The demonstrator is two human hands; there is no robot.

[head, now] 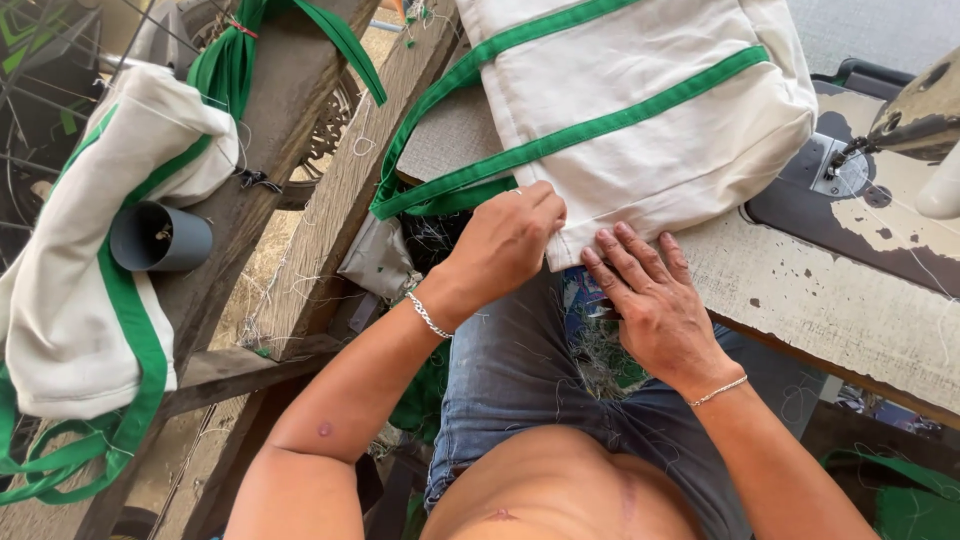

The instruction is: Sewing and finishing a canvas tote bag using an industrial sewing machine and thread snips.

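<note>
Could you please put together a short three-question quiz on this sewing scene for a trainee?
1. True or false: both hands touch the cream bag with green straps.
2. Which hand pinches the bag's edge in its fingers: left hand or right hand?
3. What lies on the wooden bench left of the sewing table: A) a second cream bag, B) scissors, C) a red bag?

Key: 1 true; 2 left; 3 A.

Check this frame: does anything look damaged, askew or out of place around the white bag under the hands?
The sewing table is worn, its pale paint chipped in dark patches near the sewing machine. Loose threads litter the person's jeans. The white bag itself looks intact, with the left hand and right hand at its edge.
</note>
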